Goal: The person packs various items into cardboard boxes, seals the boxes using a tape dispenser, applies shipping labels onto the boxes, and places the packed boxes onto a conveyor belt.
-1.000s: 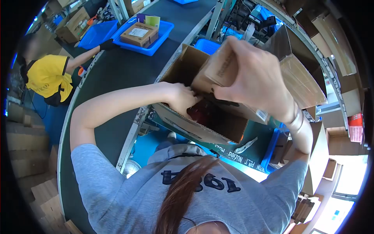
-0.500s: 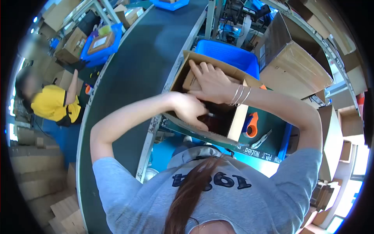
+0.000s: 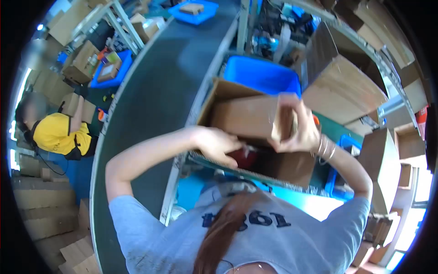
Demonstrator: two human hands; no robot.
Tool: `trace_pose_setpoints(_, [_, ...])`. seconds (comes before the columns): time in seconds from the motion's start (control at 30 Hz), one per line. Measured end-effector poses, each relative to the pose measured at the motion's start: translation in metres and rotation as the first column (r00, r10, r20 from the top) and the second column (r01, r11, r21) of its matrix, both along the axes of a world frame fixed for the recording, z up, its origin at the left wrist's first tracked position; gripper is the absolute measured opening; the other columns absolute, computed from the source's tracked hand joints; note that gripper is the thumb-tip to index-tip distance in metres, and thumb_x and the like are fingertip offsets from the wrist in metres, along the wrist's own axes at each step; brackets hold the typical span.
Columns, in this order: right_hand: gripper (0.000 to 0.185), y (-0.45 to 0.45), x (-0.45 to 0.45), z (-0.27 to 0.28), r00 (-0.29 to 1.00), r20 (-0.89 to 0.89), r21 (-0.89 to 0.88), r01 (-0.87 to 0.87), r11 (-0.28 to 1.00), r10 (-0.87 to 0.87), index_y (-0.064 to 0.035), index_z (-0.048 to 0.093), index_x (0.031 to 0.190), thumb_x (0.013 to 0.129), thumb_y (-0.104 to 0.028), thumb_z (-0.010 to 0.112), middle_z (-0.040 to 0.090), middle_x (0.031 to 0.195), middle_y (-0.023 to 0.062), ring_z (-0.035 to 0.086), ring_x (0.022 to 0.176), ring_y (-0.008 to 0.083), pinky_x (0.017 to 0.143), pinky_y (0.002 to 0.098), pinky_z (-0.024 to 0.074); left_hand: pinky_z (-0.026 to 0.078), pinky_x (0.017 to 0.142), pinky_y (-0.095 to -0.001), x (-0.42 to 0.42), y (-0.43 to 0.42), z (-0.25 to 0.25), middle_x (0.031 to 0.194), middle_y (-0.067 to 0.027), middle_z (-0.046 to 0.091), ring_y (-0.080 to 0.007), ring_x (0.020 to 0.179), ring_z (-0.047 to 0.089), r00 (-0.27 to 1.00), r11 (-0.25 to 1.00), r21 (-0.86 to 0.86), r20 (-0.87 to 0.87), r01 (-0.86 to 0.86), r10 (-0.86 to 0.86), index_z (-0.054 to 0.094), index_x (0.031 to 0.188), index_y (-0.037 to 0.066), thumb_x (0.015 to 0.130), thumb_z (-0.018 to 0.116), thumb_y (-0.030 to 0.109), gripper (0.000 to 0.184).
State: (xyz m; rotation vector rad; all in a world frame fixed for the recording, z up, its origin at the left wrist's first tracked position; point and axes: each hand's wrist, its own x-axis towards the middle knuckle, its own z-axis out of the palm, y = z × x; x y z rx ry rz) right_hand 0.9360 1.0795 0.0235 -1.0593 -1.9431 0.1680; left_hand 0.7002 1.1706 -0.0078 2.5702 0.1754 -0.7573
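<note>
A large open cardboard carton stands in front of me. Inside it a smaller brown cardboard box sits tilted, its right end raised near the carton's rim. My right hand is wrapped round that raised end, fingers on top and thumb below. My left hand reaches over the carton's near left side, its blurred fingertips beside a dark red shiny item low in the carton. Whether the left fingers grip that item cannot be made out.
Behind the carton is a blue plastic basket. A big open carton stands at the right. A dark green conveyor runs along the left, carrying a blue tray far off. Beyond it works a person in a yellow shirt.
My right hand has moved right from the smaller box's top to its end, which is now raised. The left hand stays in the carton. Down the conveyor, the blue tray shows more fully.
</note>
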Motion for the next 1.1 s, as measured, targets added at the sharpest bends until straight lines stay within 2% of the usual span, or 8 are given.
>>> trace_pose_setpoints(0.1, [0.073,0.004,-0.003,-0.013,0.992,0.123,0.135,-0.034,0.990,0.018,-0.0029,0.051,0.116,0.052,-0.026,0.079,0.053,0.105,0.0150,0.056,0.085,0.0275,0.073,0.0334,0.0498,0.041,0.098,-0.0461,-0.011,0.001,-0.005,0.131,-0.0261,0.046,-0.0392,0.118,0.049,1.000,1.000,-0.006,0.011,-0.002,0.003,0.034,0.139,-0.002,0.087,0.045,0.057,0.080])
trace_pose_setpoints(0.27, [0.068,-0.013,0.005,-0.018,0.963,-0.265,0.145,0.092,0.985,-0.051,-0.0045,0.051,0.116,0.058,-0.027,0.077,0.051,0.113,0.0173,0.053,0.098,0.0281,0.080,0.0361,0.0478,0.042,0.096,-0.0465,-0.012,-0.007,-0.029,0.128,-0.0260,0.048,-0.0404,0.113,0.051,0.988,1.000,0.017,0.153,-0.011,0.009,0.033,0.138,-0.002,0.086,0.045,0.058,0.080])
trace_pose_setpoints(0.4, [0.061,-0.028,0.011,-0.027,0.890,0.456,-0.153,0.103,0.983,-0.023,-0.0038,0.053,0.120,0.067,-0.026,0.074,0.050,0.120,0.0172,0.050,0.106,0.0295,0.089,0.0371,0.0447,0.047,0.091,-0.0428,-0.008,-0.008,-0.018,0.124,-0.0255,0.050,-0.0383,0.108,0.055,0.993,1.000,0.021,0.115,0.011,-0.014,0.039,0.135,-0.001,0.090,0.050,0.046,0.066])
trace_pose_setpoints(0.57, [0.060,-0.025,-0.002,-0.025,0.786,0.595,-0.346,0.060,0.936,0.169,-0.0041,0.051,0.127,0.074,-0.024,0.070,0.048,0.128,0.0162,0.046,0.116,0.0321,0.098,0.0390,0.0393,0.052,0.076,-0.0414,0.009,-0.011,0.022,0.121,-0.0260,0.053,-0.0378,0.096,0.060,0.997,0.996,0.032,-0.002,-0.078,0.078,0.057,0.115,-0.005,0.079,0.060,0.043,0.060])
trace_pose_setpoints(0.63, [0.059,-0.011,0.001,-0.034,0.801,0.557,-0.408,0.032,0.913,0.221,-0.0049,0.049,0.131,0.077,-0.021,0.068,0.045,0.134,0.0164,0.041,0.124,0.0336,0.104,0.0417,0.0353,0.054,0.063,-0.0375,0.005,-0.014,0.005,0.114,-0.0255,0.057,-0.0354,0.085,0.063,0.860,0.896,0.361,0.509,-0.260,0.045,0.063,0.102,-0.005,0.073,0.068,0.034,0.048])
trace_pose_setpoints(0.73, [0.051,0.000,0.009,-0.042,0.797,0.559,-0.357,-0.017,0.934,0.228,-0.0048,0.051,0.126,0.079,-0.020,0.064,0.043,0.134,0.0170,0.041,0.122,0.0338,0.099,0.0424,0.0400,0.054,0.076,-0.0373,0.000,0.001,-0.009,0.121,-0.0289,0.052,-0.0382,0.095,0.061,0.949,0.774,0.577,0.300,-0.259,0.094,0.057,0.114,-0.008,0.077,0.067,0.031,0.055])
trace_pose_setpoints(0.9, [0.053,0.008,0.011,-0.039,0.739,0.587,-0.488,-0.002,0.873,0.330,-0.0061,0.048,0.132,0.082,-0.017,0.062,0.040,0.140,0.0163,0.038,0.128,0.0337,0.104,0.0415,0.0364,0.054,0.074,-0.0367,0.001,0.005,-0.014,0.120,-0.0353,0.049,-0.0392,0.092,0.061,0.979,0.767,0.634,0.198,-0.096,-0.041,0.053,0.112,-0.016,0.075,0.070,0.028,0.060])
trace_pose_setpoints(1.1, [0.036,0.028,0.018,-0.035,0.726,0.563,-0.602,0.031,0.798,0.396,-0.0026,0.059,0.118,0.085,-0.017,0.060,0.048,0.132,0.0180,0.049,0.113,0.0335,0.095,0.0398,0.0433,0.054,0.078,-0.0370,0.047,0.025,0.025,0.123,-0.0374,0.047,-0.0403,0.097,0.060,0.955,0.941,0.305,-0.291,0.144,-0.052,0.050,0.115,-0.018,0.071,0.074,0.029,0.069])
